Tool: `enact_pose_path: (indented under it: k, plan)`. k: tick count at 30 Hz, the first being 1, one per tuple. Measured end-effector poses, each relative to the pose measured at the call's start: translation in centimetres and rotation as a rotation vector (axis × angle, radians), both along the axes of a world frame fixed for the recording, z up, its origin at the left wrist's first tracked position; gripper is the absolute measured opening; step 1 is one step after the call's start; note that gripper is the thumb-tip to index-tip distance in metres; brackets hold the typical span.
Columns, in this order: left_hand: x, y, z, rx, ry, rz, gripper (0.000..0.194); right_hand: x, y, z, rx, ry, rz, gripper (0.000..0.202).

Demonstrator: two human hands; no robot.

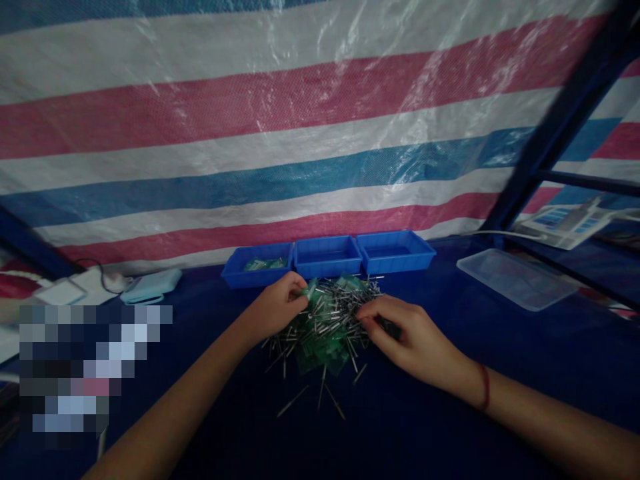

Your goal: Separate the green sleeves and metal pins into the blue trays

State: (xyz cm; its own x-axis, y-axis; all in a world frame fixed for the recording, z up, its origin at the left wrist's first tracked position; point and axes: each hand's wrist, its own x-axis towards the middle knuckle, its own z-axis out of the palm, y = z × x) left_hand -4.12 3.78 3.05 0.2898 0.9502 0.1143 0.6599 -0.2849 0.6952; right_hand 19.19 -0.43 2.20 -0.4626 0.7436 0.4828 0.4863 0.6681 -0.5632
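Observation:
A heap of silver pop rivets with long thin pins lies on the dark blue table, mixed with small green plastic bags. At the heap's upper left, my left hand pinches the edge of a green plastic bag between thumb and fingers. My right hand reaches in from the right, thumb and forefinger closed at the ends of some rivets; how many it grips is hidden. A few loose rivets lie in front of the heap.
Behind the heap stand three blue bins: the left bin holds green bags, the middle bin and right bin show bare floors. A clear plastic lid lies right, a light blue case left. Striped sheeting hangs behind.

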Motion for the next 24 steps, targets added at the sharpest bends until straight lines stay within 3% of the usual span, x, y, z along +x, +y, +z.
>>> enact_pose_path:
  k: [5,8,11,15,20,24]
  plan:
    - [0.1,0.0,0.9,0.218,-0.012,0.162,0.023,0.0,0.0,0.0,0.018,0.004,-0.010,0.015]
    - [0.4,-0.2,1.2,0.291,-0.176,0.224,0.036,-0.1,0.0,0.1,0.045,0.040,-0.036,0.014]
    - [1.9,-1.4,1.2,0.106,-0.426,0.139,0.047,-0.1,-0.1,0.3,-0.015,0.140,-0.087,0.014]
    - [4.4,-3.7,0.9,-0.174,-0.617,-0.023,0.045,-0.2,-0.3,0.7,-0.198,0.284,-0.067,0.016]
    - [5.7,-5.2,1.0,-0.307,-0.665,-0.132,0.033,-0.3,-0.7,0.6,-0.367,0.320,0.007,0.020]
    - [5.5,-5.1,0.9,-0.349,-0.583,-0.143,0.021,-0.3,-1.0,0.4,-0.343,0.303,0.017,0.020]
